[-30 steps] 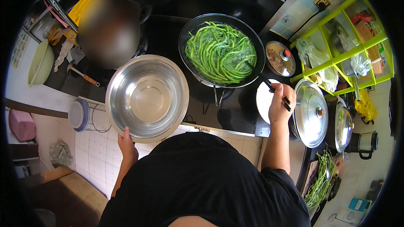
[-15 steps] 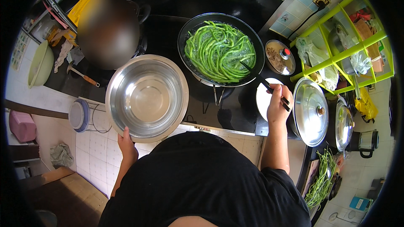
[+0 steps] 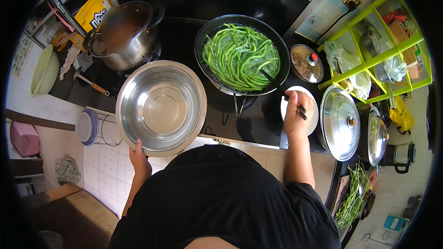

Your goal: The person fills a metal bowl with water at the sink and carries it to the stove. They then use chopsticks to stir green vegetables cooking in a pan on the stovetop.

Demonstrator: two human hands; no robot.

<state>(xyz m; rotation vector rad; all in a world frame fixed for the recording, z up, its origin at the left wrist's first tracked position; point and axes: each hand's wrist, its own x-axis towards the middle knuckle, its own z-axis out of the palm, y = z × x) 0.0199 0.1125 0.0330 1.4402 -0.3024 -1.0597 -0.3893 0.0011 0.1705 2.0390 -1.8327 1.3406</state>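
Head view, left hand (image 3: 140, 160) grips shiny steel bowl (image 3: 161, 107), right hand (image 3: 295, 112) w/ chopsticks (image 3: 282, 94)

- Black cooktop (image 3: 184, 41) runs along the worktop's far edge.
- White tiled worktop (image 3: 99, 150) at the near left.
- Lime-green shelf rack (image 3: 392, 48) at the right edge.
- Wall socket (image 3: 351, 0) on pale tiles, perhaps bluish.
- Brown floor (image 3: 69, 212) below left.

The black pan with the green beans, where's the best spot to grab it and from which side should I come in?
Probably by its handle, which seems to stick out of the black pan at the near edge, toward the person. Come from the counter side, below the rim. The pan is full of wet green beans and chopsticks in the right hand reach in over the right rim, so the rim is a poor grip.
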